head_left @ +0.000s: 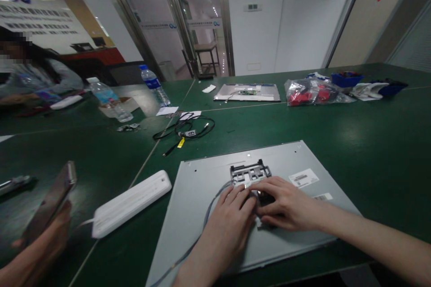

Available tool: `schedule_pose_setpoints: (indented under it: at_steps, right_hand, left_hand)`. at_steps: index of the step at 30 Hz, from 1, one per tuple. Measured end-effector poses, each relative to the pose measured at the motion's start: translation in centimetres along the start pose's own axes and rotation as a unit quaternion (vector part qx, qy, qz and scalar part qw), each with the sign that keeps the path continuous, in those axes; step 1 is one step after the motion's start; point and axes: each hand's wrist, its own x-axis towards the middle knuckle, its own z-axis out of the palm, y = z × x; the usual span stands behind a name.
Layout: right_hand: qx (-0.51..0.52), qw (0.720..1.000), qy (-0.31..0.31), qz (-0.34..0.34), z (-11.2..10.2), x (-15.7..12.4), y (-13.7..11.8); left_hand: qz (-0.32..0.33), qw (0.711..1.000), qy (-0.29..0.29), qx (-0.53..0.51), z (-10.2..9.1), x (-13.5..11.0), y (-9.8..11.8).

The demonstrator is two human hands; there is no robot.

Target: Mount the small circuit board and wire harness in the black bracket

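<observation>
A flat grey metal panel (183,206) lies on the green table before me. Near its middle sits a dark slotted bracket (251,171), partly covered by my hands. My left hand (232,217) is closed, its fingers bent down together at the bracket's near side. Facing it, my right hand (286,204) has thumb and fingers curled around a small dark part in the same spot. The fingers hide what exactly each hand grips. From the bracket a grey cable (209,210) runs down the panel, passing beside my left forearm.
At left another person's hand (57,228) holds a phone (50,202). A white power strip (133,202) lies beside the panel. Farther back are a coiled black cable (210,128), two bottles (112,101), a smaller panel (269,94) and plastic bags (313,92). Someone sits back left.
</observation>
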Motion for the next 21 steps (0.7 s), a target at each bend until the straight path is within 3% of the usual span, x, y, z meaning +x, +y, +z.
schedule_pose_setpoints:
  at_steps: [13, 21]
  right_hand:
    - [0.015, 0.999, -0.006, -0.042, -0.53, 0.09, -0.56]
    - [-0.016, 0.999, 0.042, -0.007, 0.13, -0.2, -0.08]
  left_hand:
    - [-0.009, 1.0, -0.017, -0.024, -0.32, 0.16, 0.06]
    - [-0.01, 1.0, -0.019, -0.011, -0.35, 0.1, 0.13]
